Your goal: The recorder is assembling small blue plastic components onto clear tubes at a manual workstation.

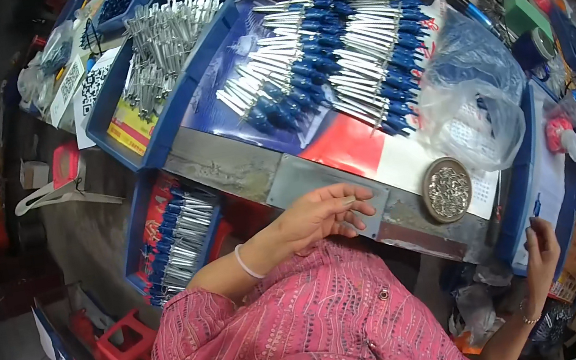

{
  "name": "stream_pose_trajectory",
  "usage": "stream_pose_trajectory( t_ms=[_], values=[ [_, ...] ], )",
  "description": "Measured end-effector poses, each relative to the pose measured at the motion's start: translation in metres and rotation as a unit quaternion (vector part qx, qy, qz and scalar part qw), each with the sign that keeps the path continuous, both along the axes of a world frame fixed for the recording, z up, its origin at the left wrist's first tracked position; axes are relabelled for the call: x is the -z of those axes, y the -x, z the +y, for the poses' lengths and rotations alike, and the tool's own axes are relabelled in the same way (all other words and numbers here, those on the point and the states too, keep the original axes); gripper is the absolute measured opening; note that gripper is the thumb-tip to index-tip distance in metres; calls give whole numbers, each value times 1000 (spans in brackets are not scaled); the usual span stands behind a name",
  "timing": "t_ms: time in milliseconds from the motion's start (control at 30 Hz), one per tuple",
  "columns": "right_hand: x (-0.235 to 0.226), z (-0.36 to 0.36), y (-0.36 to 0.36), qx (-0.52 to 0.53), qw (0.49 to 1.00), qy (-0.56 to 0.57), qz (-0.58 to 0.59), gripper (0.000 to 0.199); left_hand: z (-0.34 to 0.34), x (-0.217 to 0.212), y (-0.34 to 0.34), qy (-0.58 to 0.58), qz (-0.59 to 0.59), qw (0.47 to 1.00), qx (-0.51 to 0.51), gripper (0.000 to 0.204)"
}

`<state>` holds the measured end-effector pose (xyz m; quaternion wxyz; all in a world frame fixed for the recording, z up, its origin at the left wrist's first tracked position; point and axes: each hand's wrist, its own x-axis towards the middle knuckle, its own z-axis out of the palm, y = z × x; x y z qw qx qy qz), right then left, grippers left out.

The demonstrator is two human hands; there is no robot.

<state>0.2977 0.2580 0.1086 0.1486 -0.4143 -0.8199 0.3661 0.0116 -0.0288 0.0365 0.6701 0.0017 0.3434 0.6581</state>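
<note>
left hand [316, 217]: grip loosely spread near the desk [212, 164] | right hand [540, 259]: by blue tray [518, 216], can't tell if it's pinching anything tbh | round dish [426, 194] between

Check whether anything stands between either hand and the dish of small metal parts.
Nothing visible stands between the left hand and the dish, just flat tabletop. From the right hand, the near wall of the blue tray lies between; how high that hand is above it, I can't tell.
</note>
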Motion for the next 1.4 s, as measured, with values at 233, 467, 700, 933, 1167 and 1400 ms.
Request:
stream_pose_trajectory(
  t_ms=[233,467,700,933,1167,1400],
  values=[
    [-4,-72,71,-121,985,103,-61,12,-44,-3,76,19,304,951,-54,23],
    [2,-119,132,-251,959,95,-93,18,-94,-24,153,87,478,859,-162,22],
    [11,-138,150,-260,945,163,-110,17,-160,-71,230,183,711,659,-163,22],
    [12,-157,195,-302,931,163,-125,17,-213,-43,330,300,699,639,-113,28],
    [11,-169,204,-314,927,152,-136,19,-227,-11,408,360,765,520,-118,27],
    [16,-180,205,-314,928,150,-133,21,-206,18,446,466,801,373,-38,26]
  ],
)
